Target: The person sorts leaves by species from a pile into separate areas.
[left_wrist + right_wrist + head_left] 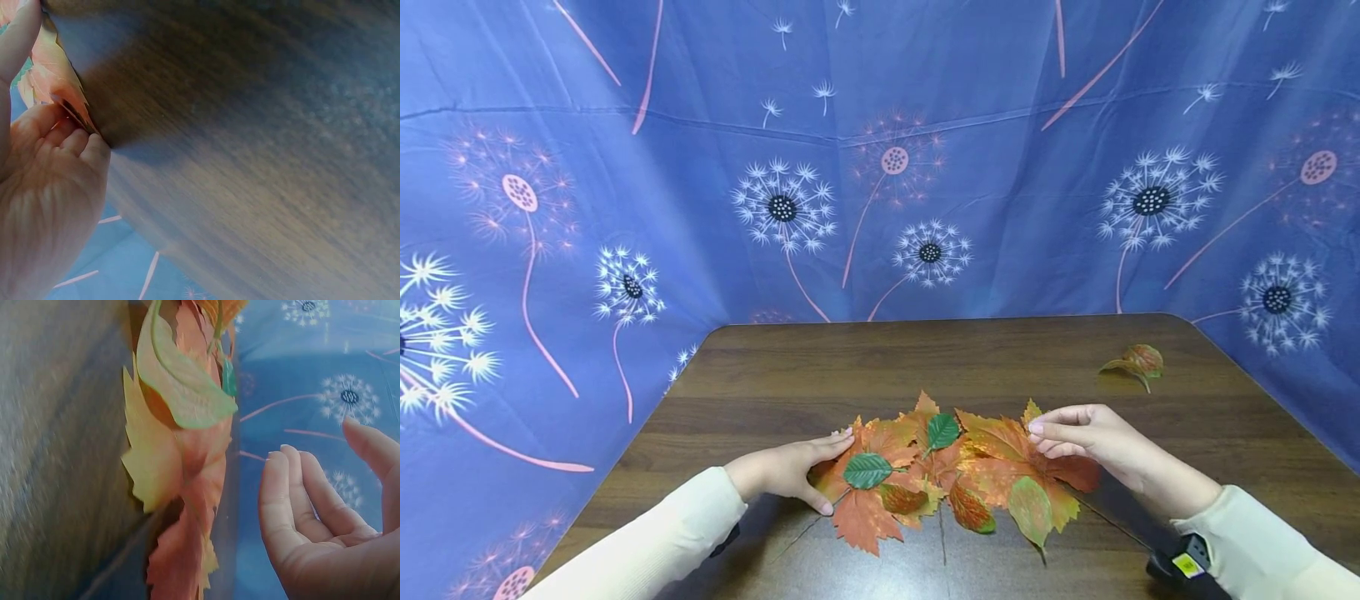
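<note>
A broad cluster of orange and yellow artificial maple leaves (865,518) lies on the wooden table, with thin stems pointing to the near side. On top of it are two dark green leaves (867,471) and several oval red-and-green leaves (1030,510). At the cluster's left end my left hand (786,469) touches the leaf edges, thumb and fingers spread apart; the left wrist view has its fingertips right at an orange leaf. Above the right end hovers my right hand (1101,443), its fingers (275,494) loosely bent and the thumb apart, with nothing between them.
A loose reddish-green leaf sprig (1142,362) lies at the back right of the brown table (820,358). A blue curtain (1015,208) with dandelion prints hangs behind the table and along its sides.
</note>
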`<state>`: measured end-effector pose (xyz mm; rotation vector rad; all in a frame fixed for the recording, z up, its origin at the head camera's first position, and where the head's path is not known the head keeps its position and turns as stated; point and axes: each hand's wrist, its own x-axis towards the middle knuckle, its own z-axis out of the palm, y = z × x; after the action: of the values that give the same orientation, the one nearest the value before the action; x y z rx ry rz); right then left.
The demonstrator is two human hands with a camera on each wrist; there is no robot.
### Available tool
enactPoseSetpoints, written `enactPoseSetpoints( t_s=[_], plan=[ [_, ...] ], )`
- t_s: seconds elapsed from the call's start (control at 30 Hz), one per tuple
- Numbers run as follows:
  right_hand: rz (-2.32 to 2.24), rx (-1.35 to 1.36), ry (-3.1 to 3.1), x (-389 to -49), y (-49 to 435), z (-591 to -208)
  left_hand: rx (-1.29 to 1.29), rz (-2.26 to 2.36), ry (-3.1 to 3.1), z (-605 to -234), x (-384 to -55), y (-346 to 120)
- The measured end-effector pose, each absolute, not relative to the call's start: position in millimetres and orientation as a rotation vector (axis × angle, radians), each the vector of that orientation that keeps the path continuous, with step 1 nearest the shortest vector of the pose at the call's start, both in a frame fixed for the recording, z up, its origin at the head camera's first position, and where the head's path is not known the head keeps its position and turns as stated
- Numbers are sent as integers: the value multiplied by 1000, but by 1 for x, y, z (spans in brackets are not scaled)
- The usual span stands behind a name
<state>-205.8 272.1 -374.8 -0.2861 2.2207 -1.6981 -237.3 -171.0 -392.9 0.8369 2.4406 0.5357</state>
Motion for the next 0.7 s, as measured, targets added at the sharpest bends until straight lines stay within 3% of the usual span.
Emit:
enactPoseSetpoints(
  t_s=[0.7],
  plan=[
    [-1579, -542, 2086, -187, 247, -381, 848, 553, 2438, -393, -237, -171]
  ],
)
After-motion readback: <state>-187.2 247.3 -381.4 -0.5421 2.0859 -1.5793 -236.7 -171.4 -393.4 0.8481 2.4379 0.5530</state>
